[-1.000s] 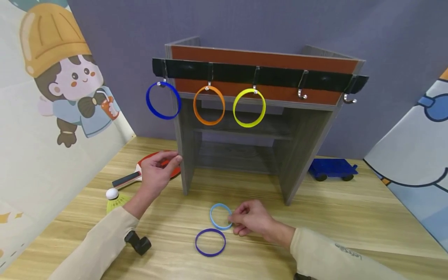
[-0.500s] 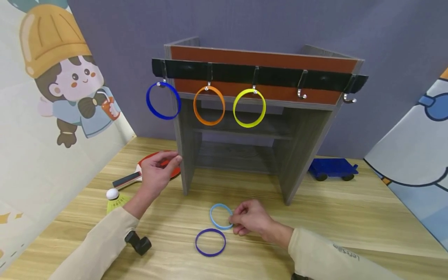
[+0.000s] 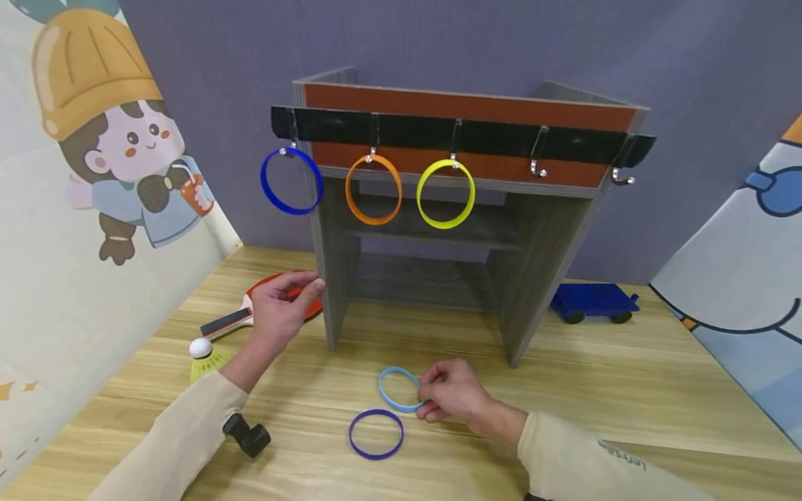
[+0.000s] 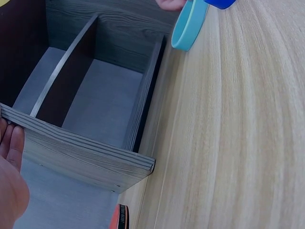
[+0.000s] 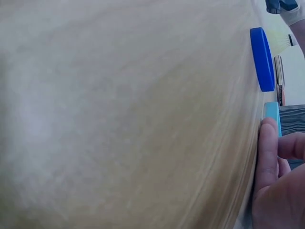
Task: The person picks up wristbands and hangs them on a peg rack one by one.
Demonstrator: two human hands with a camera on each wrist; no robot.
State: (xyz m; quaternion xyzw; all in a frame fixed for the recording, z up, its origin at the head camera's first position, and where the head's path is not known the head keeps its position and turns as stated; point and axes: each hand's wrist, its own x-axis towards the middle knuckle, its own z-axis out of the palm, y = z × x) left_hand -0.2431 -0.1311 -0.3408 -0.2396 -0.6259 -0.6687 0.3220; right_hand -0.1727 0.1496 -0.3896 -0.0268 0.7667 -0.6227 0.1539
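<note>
A light blue silicone wristband (image 3: pixel 383 395) lies on the table in front of the shelf. Thumb and fingers of my right hand (image 3: pixel 456 391) pinch its right edge; the right wrist view shows the wristband (image 5: pixel 271 109) at the fingertips. Nearer the front is a purple-blue wristband (image 3: pixel 352 437), flat on the wood. My left hand (image 3: pixel 282 306) holds the front edge of the grey shelf's (image 3: pixel 330 306) left panel, its fingers (image 4: pixel 15 148) against the outer side. Blue (image 3: pixel 266 188), orange (image 3: pixel 349 198) and yellow (image 3: pixel 421 202) wristbands hang from the rack's hooks.
Two bare hooks (image 3: pixel 537 168) are at the right of the black rail (image 3: pixel 413 130). Left of the shelf lie a table tennis racket (image 3: pixel 225 322) and a yellow shuttlecock (image 3: pixel 203 358). A blue toy cart (image 3: pixel 592 300) stands to the right.
The light blue wristband has shifted slightly to the right, into the grip of my right thumb and fingers. My left hand has stayed at the shelf panel.
</note>
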